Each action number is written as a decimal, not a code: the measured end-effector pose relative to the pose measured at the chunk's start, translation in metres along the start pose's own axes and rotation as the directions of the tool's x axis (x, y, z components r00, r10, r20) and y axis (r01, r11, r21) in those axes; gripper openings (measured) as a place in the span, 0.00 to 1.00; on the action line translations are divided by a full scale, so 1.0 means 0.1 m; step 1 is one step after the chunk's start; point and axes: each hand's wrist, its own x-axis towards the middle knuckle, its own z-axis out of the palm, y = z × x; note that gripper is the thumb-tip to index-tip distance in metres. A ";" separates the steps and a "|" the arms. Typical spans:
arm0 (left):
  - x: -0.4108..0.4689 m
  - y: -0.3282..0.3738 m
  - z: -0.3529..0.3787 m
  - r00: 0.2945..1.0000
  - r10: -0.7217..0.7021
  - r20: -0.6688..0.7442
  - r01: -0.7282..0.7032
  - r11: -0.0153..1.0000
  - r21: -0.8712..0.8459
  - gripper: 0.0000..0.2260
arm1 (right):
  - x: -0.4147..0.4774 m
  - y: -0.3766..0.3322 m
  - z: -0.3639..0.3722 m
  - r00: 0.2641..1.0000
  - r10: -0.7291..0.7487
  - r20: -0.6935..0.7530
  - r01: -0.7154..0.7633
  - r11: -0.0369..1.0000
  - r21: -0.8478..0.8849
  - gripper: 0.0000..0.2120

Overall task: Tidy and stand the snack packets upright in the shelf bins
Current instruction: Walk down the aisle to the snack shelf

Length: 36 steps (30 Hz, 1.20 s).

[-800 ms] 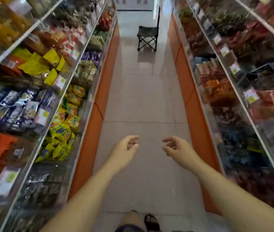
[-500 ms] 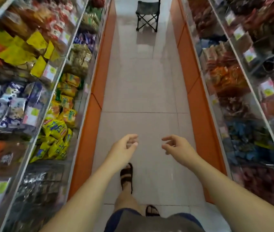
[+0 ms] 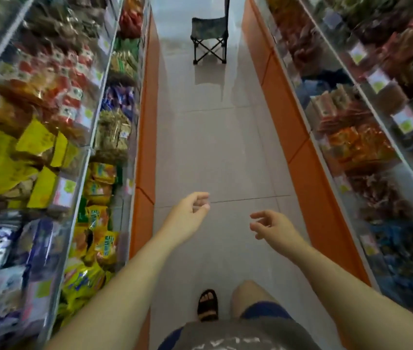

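Note:
I stand in a shop aisle between two rows of clear shelf bins full of snack packets. On the left are yellow packets [image 3: 11,160], purple packets [image 3: 3,246] and yellow-orange packets [image 3: 99,233] in a lower bin. Orange packets [image 3: 354,145] fill a bin on the right. My left hand [image 3: 187,218] and my right hand [image 3: 273,227] hang over the tiled floor mid-aisle, fingers loosely curled, holding nothing. Neither hand touches a shelf or a packet.
A folding camp stool [image 3: 209,39] stands in the aisle ahead. Orange base panels [image 3: 145,147] run along both shelf rows. My sandalled foot [image 3: 208,305] is on the pale floor tiles [image 3: 215,152] below me.
I have walked forward along the aisle; the stool is closer and the shelves have slid back past me. Both hands stay empty and loosely curled.

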 end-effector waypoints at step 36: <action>5.95 1.48 -2.51 0.996 -0.082 -0.021 0.081 0.996 -0.034 0.15 | 5.52 -3.46 -1.76 0.999 -0.007 0.051 0.005 0.999 0.032 0.12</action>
